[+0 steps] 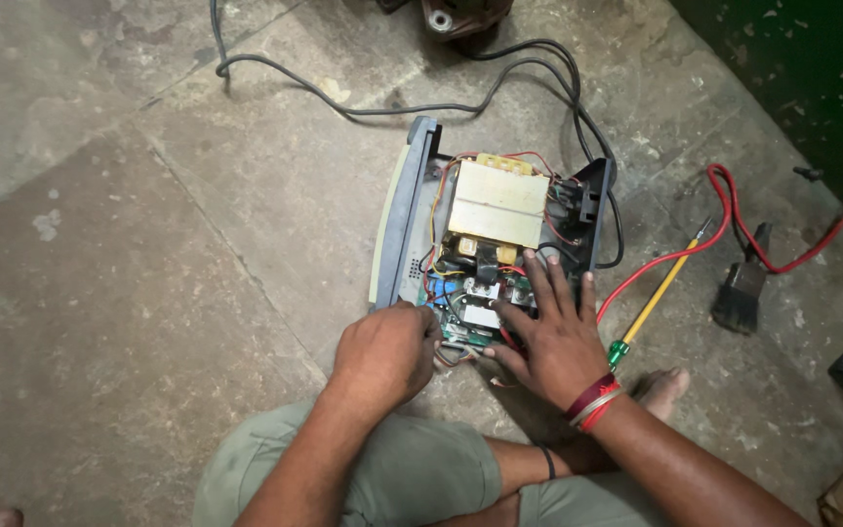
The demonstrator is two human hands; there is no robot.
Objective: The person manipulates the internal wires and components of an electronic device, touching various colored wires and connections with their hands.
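Both hands are laid inside the opened stabiliser casing [397,220]; left hand [385,351] clenched on wiring [456,353]; right hand [548,337] spread flat on the circuit board [480,312]; cover already off.

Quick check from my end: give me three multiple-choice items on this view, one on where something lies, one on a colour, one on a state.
1. Where does the screwdriver lie?
A. on the floor right of the open device
B. inside the device
C. in the left hand

2. What colour is the screwdriver's shaft?
A. blue
B. yellow
C. white

3. How is the right hand posed?
A. clenched on a cable
B. lifted off the device
C. fingers spread over the circuit board

Answers: 1 A, it rests on the floor beside the open device. 2 B, yellow shaft with a green end. 3 C, it lies flat on the board, while the left hand is curled at the edge.
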